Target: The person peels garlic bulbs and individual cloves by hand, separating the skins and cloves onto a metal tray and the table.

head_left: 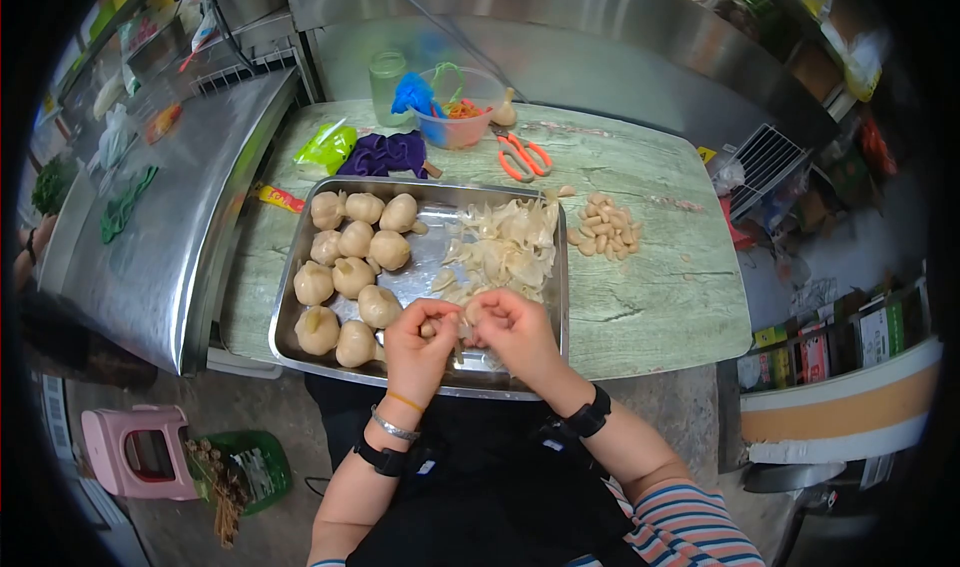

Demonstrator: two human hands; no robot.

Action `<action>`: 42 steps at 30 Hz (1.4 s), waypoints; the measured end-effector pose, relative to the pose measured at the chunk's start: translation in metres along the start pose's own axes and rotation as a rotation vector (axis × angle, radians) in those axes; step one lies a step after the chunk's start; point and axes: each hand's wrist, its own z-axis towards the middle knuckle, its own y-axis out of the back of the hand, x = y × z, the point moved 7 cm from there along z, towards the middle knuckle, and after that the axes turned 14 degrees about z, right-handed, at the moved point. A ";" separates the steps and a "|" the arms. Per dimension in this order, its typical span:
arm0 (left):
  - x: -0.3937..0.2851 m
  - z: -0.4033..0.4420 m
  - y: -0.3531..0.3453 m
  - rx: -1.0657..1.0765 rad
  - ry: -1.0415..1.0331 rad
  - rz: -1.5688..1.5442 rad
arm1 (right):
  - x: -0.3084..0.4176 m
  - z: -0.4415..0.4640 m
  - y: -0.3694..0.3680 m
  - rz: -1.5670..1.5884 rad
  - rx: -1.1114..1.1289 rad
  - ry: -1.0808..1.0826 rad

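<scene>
Above the near edge of a metal tray (283,297), my two hands meet fingertip to fingertip. My right hand (518,335) pinches a pale garlic clove (471,313), partly covered by the fingers. My left hand (416,345) is closed with its fingertips at the same clove; another pale piece of garlic shows in its curled fingers. Whole garlic bulbs (353,278) fill the tray's left side. Loose garlic skins (510,237) are heaped on its right side. Several peeled cloves (606,229) lie in a pile on the table, right of the tray.
Behind the tray on the green table (660,307) are orange-handled scissors (522,157), a purple cloth (385,154), a bright green packet (326,148), a clear plastic tub (468,127) and a glass jar (388,87). A steel counter (190,207) adjoins on the left. A pink stool (135,452) stands below.
</scene>
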 end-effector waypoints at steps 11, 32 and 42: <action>0.010 0.006 0.001 0.005 0.154 -0.426 | -0.018 0.009 0.011 0.663 0.139 -0.218; 0.028 0.009 -0.011 0.127 0.015 -0.220 | -0.018 0.008 0.007 0.280 0.079 -0.107; 0.013 0.005 0.000 0.057 0.049 -0.520 | -0.018 0.012 0.017 0.236 -0.060 0.083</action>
